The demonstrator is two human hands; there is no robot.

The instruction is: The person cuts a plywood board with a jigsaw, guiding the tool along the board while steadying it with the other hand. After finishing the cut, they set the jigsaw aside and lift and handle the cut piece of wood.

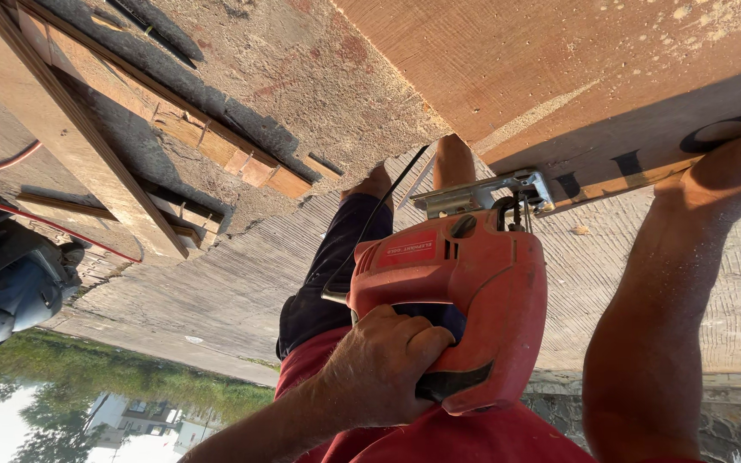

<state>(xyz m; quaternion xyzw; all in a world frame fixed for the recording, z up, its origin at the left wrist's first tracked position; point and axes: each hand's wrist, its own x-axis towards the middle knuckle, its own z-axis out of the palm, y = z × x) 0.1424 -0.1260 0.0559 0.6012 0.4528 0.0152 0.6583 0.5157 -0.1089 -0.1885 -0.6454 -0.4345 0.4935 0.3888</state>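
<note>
Two hands, head view: left hand closed round jigsaw handle, fingers curled tight. Saw's long axis toward 12 o'clock, shoe at board edge. Right hand resting on board at 2 o'clock; finger spread impossible to tell.

Sunlit concrete ground, grass verge beyond

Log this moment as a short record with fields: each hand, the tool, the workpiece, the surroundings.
left hand: fingers wrapped round the handle of the red jigsaw
right hand: pressed flat on the plywood sheet
tool: metal base plate against the sheet's edge
workpiece: dusted with sawdust
surroundings: concrete ground, timber frame, red cable
</note>
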